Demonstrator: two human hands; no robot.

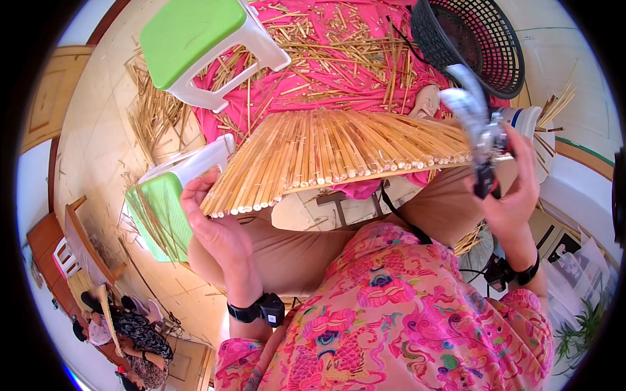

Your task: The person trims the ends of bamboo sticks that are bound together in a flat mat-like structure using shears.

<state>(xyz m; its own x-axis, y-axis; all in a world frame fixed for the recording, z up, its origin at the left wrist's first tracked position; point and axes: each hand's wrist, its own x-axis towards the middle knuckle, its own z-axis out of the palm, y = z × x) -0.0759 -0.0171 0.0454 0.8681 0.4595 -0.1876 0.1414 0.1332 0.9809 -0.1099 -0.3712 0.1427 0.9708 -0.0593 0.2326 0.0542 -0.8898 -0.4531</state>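
Observation:
A fan-shaped panel of stitched plant stalks [342,141] lies across my lap, its cut ends in a curved row facing me. My left hand [215,229] grips the panel's near left corner, fingers beneath and behind its edge. In my right hand [513,195] is a pair of pruning shears [484,141], with metal jaws pointing up and away and dark handles with red. Motion blurs the shears, which are raised over the panel's right end. Whether the jaws touch any stalk cannot be told. Part of the panel's right edge is hidden behind them.
Cut stalk pieces [337,49] litter a pink cloth [293,95] on the floor ahead. Green-topped stools [195,39] stand at the left. A dark plastic basket [508,49] is at the far right, near a white bucket [528,119]. Other people [142,342] sit at lower left.

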